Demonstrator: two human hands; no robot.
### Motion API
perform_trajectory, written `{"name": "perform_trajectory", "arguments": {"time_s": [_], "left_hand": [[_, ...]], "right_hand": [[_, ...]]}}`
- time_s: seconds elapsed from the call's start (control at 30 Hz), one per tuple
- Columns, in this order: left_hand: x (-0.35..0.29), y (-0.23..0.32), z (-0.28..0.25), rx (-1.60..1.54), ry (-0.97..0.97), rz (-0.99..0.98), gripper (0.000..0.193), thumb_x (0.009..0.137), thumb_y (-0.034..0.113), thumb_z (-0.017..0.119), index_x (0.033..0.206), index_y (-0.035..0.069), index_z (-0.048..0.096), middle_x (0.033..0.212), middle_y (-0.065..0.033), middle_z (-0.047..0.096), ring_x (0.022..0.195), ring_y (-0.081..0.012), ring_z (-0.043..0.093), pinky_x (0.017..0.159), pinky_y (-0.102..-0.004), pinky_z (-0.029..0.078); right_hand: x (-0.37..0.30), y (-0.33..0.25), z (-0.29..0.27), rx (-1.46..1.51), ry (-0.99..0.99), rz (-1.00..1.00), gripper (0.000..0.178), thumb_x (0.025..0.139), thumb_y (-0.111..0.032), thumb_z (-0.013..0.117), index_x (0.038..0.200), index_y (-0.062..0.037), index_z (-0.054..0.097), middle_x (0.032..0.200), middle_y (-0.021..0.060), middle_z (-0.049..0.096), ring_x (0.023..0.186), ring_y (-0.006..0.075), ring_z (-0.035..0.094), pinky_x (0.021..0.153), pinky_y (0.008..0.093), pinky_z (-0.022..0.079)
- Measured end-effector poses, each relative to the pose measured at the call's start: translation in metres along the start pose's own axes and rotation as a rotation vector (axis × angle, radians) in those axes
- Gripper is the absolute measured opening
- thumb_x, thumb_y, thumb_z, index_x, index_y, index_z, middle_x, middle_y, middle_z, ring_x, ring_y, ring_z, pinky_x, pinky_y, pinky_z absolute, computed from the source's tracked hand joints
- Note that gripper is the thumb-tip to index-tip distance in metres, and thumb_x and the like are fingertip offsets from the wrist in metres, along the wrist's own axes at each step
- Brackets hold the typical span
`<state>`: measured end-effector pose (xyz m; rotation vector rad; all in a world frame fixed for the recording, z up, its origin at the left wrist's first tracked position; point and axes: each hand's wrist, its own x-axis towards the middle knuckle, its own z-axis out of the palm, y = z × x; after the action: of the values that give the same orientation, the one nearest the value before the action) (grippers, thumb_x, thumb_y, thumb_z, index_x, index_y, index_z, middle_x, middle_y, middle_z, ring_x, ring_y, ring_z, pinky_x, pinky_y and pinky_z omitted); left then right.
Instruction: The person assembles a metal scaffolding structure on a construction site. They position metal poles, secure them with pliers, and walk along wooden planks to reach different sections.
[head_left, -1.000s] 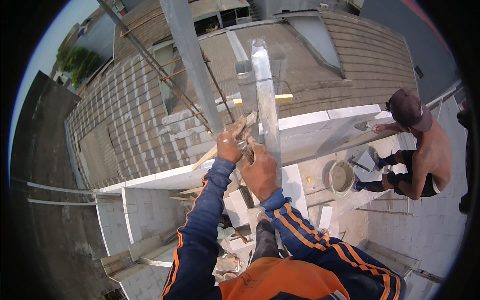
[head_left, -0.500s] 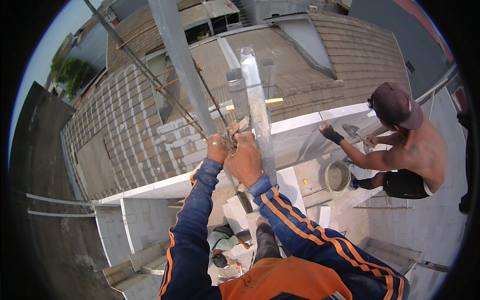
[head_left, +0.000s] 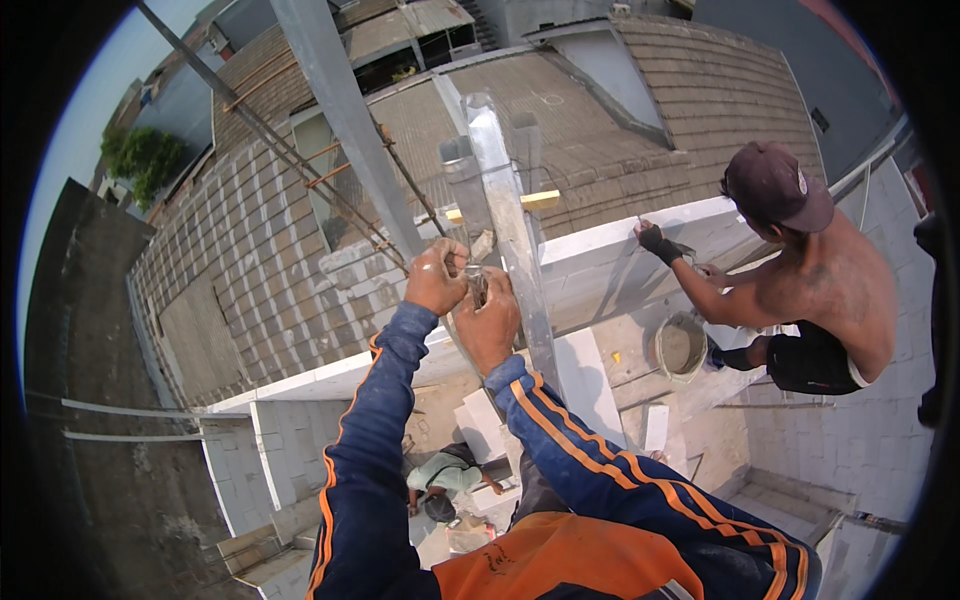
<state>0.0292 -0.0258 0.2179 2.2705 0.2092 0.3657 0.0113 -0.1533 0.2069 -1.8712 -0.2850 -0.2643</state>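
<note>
Out in front of me, my left hand [head_left: 437, 279] and my right hand [head_left: 487, 318] are close together at the top of a thin upright metal piece. The fingers of both are curled inward. A small greyish thing, which I cannot make out, shows between them. A pale broken chunk [head_left: 482, 246] sits just beyond the fingertips. To the right of my right hand rises a silver metal post [head_left: 510, 205]. A shorter grey metal profile [head_left: 466, 180] stands beside that post, and a yellow strip [head_left: 540, 201] lies behind it.
A co-worker [head_left: 815, 260] crouches at the right by a white block wall [head_left: 620, 240] and a bucket of mortar [head_left: 681, 345]. Far below, another person [head_left: 447, 477] bends over. A leaning grey beam [head_left: 345, 115] and a bamboo ladder [head_left: 270, 140] stand left; tiled roofs [head_left: 240, 240] lie beyond.
My hands have come slightly apart, the left rising a little and the right turning so its inner side shows. The co-worker at the right has lowered the trowel toward the wall.
</note>
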Motion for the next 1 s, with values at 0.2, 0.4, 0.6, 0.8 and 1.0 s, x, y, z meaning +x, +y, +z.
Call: {"name": "perform_trajectory", "arguments": {"time_s": [0.2, 0.4, 0.6, 0.8, 1.0], "left_hand": [[0.000, 0.006, -0.006, -0.007, -0.059, -0.029, 0.023, 0.074, 0.003, 0.073, 0.096, 0.000, 0.066, 0.083, -0.0087, 0.070, 0.074, -0.0164, 0.068, 0.071, -0.0293, 0.056], [0.001, 0.013, -0.011, 0.039, -0.083, 0.055, 0.024, 0.076, 0.007, 0.077, 0.097, -0.001, 0.071, 0.087, -0.0124, 0.072, 0.079, -0.0158, 0.070, 0.073, -0.0278, 0.056], [-0.001, 0.005, -0.015, 0.176, -0.059, 0.241, 0.028, 0.074, 0.008, 0.076, 0.101, 0.004, 0.074, 0.094, -0.0170, 0.072, 0.086, -0.0268, 0.071, 0.077, -0.0335, 0.056], [-0.002, 0.007, -0.017, 0.170, -0.083, 0.254, 0.027, 0.074, 0.006, 0.073, 0.101, 0.007, 0.075, 0.096, -0.0183, 0.071, 0.088, -0.0326, 0.070, 0.078, -0.0384, 0.055], [0.000, 0.008, -0.014, 0.218, -0.064, 0.295, 0.027, 0.073, 0.004, 0.070, 0.099, 0.007, 0.075, 0.095, -0.0174, 0.071, 0.085, -0.0342, 0.068, 0.078, -0.0381, 0.055]], "right_hand": [[-0.005, 0.008, 0.013, 0.154, 0.149, 0.076, 0.024, 0.080, -0.009, 0.066, 0.102, 0.0014, 0.065, 0.097, 0.0173, 0.067, 0.093, 0.0380, 0.065, 0.082, 0.0425, 0.050], [-0.007, 0.014, 0.025, 0.325, 0.172, 0.216, 0.022, 0.091, -0.019, 0.068, 0.099, 0.0011, 0.067, 0.089, 0.0114, 0.071, 0.081, 0.0198, 0.067, 0.076, 0.0320, 0.051], [-0.007, 0.019, 0.040, 0.443, 0.220, 0.364, 0.030, 0.086, -0.024, 0.071, 0.100, 0.0030, 0.067, 0.090, 0.0179, 0.071, 0.086, 0.0336, 0.068, 0.079, 0.0399, 0.050], [-0.007, 0.040, 0.052, 0.374, 0.181, 0.350, 0.038, 0.091, -0.024, 0.063, 0.113, 0.0067, 0.062, 0.106, 0.0297, 0.065, 0.099, 0.0464, 0.062, 0.087, 0.0446, 0.048], [-0.005, 0.042, 0.056, 0.294, 0.224, 0.334, 0.038, 0.093, -0.027, 0.061, 0.112, 0.0067, 0.060, 0.106, 0.0286, 0.066, 0.100, 0.0455, 0.063, 0.087, 0.0448, 0.049]]}}
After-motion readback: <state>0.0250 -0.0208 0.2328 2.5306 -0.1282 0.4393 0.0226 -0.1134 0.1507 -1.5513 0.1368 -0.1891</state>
